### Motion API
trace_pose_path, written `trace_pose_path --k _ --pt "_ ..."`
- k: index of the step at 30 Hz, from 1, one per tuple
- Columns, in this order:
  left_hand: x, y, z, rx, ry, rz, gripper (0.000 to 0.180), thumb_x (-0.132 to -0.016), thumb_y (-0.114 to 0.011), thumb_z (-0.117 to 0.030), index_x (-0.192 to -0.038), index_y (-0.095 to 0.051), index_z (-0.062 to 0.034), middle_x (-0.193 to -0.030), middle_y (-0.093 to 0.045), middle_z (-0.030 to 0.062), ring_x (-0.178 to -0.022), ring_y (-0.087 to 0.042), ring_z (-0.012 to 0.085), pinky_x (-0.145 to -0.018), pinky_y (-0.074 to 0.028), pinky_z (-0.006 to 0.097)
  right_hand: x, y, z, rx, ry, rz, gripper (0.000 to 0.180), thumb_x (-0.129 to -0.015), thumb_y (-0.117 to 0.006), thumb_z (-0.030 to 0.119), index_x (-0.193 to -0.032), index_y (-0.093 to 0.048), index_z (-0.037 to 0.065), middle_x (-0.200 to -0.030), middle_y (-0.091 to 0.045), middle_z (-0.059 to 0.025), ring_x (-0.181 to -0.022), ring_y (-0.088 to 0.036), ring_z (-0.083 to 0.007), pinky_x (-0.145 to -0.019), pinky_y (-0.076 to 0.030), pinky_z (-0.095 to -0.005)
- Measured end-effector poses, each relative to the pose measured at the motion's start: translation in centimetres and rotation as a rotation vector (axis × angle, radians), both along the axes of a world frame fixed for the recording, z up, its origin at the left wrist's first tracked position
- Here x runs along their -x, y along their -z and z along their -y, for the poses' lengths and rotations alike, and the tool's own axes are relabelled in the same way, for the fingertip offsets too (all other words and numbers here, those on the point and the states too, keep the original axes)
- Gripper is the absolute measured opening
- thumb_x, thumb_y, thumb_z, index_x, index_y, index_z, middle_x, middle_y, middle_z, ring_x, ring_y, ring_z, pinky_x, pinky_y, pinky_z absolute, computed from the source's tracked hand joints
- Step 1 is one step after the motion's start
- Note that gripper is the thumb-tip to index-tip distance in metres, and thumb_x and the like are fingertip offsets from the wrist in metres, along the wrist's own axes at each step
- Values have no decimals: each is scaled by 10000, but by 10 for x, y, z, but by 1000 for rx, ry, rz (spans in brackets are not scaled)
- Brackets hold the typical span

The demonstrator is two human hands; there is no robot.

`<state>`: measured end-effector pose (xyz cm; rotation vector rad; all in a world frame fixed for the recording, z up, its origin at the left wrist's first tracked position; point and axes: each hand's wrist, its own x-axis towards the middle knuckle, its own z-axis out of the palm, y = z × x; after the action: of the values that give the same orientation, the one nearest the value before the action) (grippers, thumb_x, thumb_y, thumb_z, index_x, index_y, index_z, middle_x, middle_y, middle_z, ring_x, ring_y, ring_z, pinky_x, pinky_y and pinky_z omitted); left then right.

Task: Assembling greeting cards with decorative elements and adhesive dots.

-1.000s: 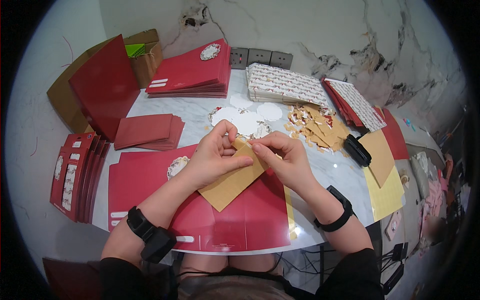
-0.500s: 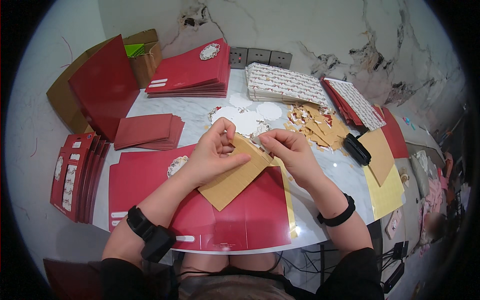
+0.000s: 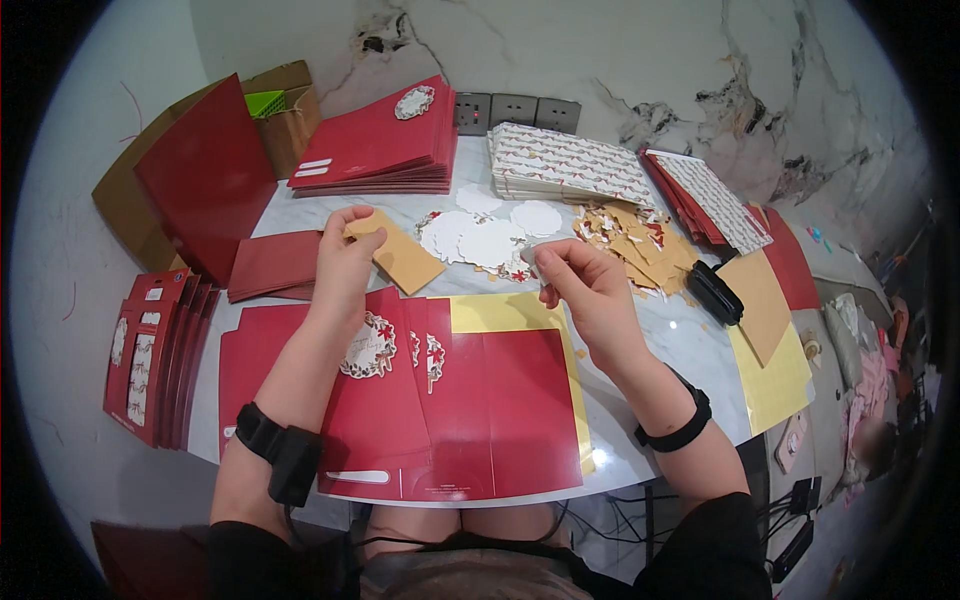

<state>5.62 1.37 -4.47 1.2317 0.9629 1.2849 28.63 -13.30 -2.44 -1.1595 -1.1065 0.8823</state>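
My left hand (image 3: 346,262) is closed on a rectangular tan paper sheet (image 3: 408,256), pinching its upper left end above the table. My right hand (image 3: 588,290) is at the middle right, thumb and forefinger pressed together on a small whitish piece (image 3: 529,256); what it is made of I cannot tell. Between and behind the hands lies a loose pile of white scalloped paper cutouts (image 3: 478,240). Below them, red folded card sheets (image 3: 520,395) overlap at the table's front, some with printed wreath-shaped cutouts (image 3: 369,345) showing.
Red card stacks (image 3: 375,140) and a patterned white stack (image 3: 565,165) stand along the wall. Tan paper scraps (image 3: 640,255) and a black oblong object (image 3: 714,294) lie right. Smaller red cards (image 3: 272,265) are left, near upright red packages (image 3: 155,360). A yellow sheet (image 3: 770,385) overhangs the right edge.
My left hand has moved up and left with the tan sheet, away from my right hand. The right hand stays nearly in place, still pinching the small piece.
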Motion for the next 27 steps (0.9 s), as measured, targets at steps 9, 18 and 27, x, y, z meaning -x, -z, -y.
trace_pose_path --k 9,18,27 --pt "-12 -16 30 -403 27 -304 282 -1002 -587 -132 -1266 -607 -37 -1124 -651 79 -1034 -621 156 -967 -466 284 4 0 2 -47 -15 49 160 -1005 -659 172 -1049 -712 27 -842 -656 -9 -692 -598 -41 -572 -475 -211" --pt "-23 -18 55 618 1100 416 652 -1106 -316 -458 -1402 -484 99 -1404 -567 229 -1310 -557 381 -1142 -441 454 0 -8 -3 -818 292 1225 374 -676 -750 78 -1047 -741 115 -1025 -667 -75 -832 -681 -237 -637 -553 -332" --pt "-17 -14 47 546 1087 516 622 -1105 -332 -451 -1364 -531 78 -1350 -609 202 -1275 -588 316 -1144 -434 438 5 -15 4 -647 69 1123 360 -789 -784 100 -1143 -714 95 -987 -654 -65 -851 -659 -245 -711 -548 -349"
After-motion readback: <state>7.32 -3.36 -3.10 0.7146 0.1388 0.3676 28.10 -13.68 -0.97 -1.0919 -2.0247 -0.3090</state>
